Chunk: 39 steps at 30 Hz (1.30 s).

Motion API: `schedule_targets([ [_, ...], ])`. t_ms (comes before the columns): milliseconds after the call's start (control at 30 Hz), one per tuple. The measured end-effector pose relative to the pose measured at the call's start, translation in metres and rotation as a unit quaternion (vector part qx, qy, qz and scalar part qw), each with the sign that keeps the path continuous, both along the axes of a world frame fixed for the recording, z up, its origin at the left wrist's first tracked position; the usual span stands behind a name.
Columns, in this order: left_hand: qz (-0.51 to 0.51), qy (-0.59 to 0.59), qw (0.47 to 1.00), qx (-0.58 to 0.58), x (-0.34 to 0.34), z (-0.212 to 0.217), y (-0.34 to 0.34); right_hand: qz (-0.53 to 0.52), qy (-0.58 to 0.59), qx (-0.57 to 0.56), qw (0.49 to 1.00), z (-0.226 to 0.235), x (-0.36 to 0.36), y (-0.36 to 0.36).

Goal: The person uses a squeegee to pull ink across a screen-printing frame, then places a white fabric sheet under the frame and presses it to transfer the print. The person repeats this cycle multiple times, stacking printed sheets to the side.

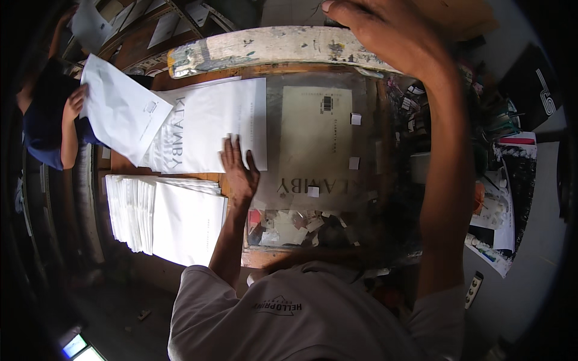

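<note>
wooden table [256, 259], dim workshop. white printed sheet [211, 120] lies there, right edge bordering a flat translucent panel [274, 123], room open that side; bare wood parts it from a white stack [188, 219] nearer the wearer. long axis left–right, dark lettering crosswise at left end; surface smooth, bright. left hand [240, 173]: fingers spread over sheet's lower right, nothing clasped. right hand [382, 30] at paint-spattered rail [271, 51]; grip: cannot tell.

Hands [242, 178] [390, 31] apart, right perhaps raised
</note>
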<state>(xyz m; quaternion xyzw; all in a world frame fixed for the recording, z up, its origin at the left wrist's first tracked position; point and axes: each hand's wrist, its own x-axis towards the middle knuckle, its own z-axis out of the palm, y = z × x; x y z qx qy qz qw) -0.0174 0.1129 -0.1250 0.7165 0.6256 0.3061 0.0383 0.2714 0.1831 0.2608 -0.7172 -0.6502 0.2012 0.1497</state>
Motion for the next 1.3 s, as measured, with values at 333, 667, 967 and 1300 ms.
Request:
schedule_targets([
  [333, -0.213, 0.11, 0.963, -0.125, 0.123, -0.029, -0.051, 0.127, 0.055, 0.092, 0.986, -0.03, 0.017, 0.008],
  [667, -0.157, 0.105, 0.976, -0.107, 0.138, -0.026, -0.062, 0.26, -0.136, 0.219, 0.931, -0.039, 0.039, 0.002],
  [967, -0.198, 0.156, 0.96, -0.126, 0.097, -0.013, -0.066, 0.25, 0.005, 0.12, 0.961, -0.024, 0.039, 0.0],
  [1300, -0.196, 0.147, 0.963, -0.114, 0.098, -0.016, -0.069, 0.135, 0.052, 0.079, 0.986, -0.024, 0.031, -0.006],
])
